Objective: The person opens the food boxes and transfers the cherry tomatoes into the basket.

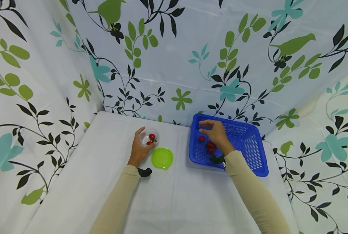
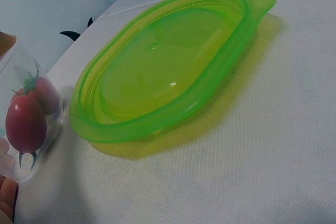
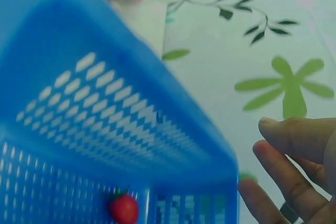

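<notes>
My left hand grips a small clear plastic container, thumb on one side and fingers round the other. Inside it lie red cherry tomatoes with green stems. Beside that hand, a bright green translucent lid rests flat on the table. My right hand hovers over the left part of a blue plastic basket, fingers slightly bent and parted from the thumb, nothing between them. Below it, several red cherry tomatoes lie on the basket's bottom, partly covered by the hand and wrist.
White cloth covers the table. A patterned curtain with leaves and birds hangs behind the table and along both sides. The basket stands close to the back curtain, its slotted walls rising round the tomatoes.
</notes>
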A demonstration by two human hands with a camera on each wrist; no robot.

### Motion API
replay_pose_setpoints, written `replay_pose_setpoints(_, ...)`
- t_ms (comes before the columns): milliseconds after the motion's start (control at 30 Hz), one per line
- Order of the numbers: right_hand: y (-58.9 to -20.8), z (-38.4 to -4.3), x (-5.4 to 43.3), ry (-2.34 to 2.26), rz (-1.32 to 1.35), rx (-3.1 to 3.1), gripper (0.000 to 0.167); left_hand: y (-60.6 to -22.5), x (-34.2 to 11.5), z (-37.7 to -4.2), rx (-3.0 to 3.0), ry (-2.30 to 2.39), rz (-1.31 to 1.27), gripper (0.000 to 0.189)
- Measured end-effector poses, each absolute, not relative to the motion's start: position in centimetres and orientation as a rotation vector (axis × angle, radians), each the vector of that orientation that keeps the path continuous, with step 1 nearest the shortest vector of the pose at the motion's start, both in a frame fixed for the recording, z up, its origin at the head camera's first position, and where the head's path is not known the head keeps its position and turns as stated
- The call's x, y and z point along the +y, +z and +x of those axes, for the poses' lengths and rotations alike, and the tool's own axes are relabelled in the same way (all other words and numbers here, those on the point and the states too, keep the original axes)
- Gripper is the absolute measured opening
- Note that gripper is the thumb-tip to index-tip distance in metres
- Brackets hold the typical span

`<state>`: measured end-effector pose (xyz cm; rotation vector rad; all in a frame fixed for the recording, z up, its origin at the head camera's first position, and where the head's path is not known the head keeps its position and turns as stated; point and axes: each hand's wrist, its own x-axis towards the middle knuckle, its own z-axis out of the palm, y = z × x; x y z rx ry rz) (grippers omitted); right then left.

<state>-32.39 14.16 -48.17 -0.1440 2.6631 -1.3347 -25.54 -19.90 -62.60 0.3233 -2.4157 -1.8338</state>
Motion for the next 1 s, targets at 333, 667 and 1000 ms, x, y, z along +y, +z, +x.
replay_pose_setpoints(333,-47.8,-32.7,9.2,-1.369,-0.255,2.615,0.032,-62.7,-20.0,-25.6,-2.407,-1.845,0.308,0.094)
replay_pose_setpoints(667,-48.2,-32.6,5.8,-1.355,-0.348,2.585,0.031,-62.5,-20.0,-25.5,-2.415,-1.845,0.296,0.094)
replay_pose_setpoints(1000,-48.9,-32.1,2.8,-1.352,-0.386,2.542,0.031,-62.3,-19.8,-25.4,-2.429,-1.837,0.311,0.094)
